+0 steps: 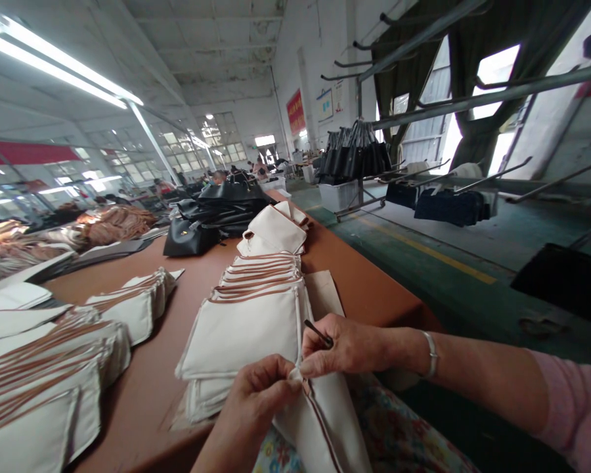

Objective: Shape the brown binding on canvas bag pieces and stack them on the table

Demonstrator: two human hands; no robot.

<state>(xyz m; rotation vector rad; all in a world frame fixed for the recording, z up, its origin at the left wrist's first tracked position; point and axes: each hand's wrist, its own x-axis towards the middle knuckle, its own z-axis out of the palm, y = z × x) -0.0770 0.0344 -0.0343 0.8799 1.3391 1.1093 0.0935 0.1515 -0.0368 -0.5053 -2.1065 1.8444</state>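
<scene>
A white leather-like pouch [345, 417] with brown edging lies across my lap, its upper corner raised at the table edge. My left hand [261, 394] is closed, thumb and forefinger pinching that corner. My right hand [342, 345] is closed too, its thumb and fingers meeting the same corner from the right. A thin dark tool [319, 334] sticks out between its fingers; the tool's working end is hidden. Just beyond both hands, a row of overlapping white pouches [251, 328] with brown edges runs away along the table.
More white pouch pieces [34, 394] lie in overlapping rows on the left of the brown table [177, 368]. Black bags [192, 236] are heaped farther back. To the right, a metal rack [453, 102] with projecting arms carries dark bags above the green floor.
</scene>
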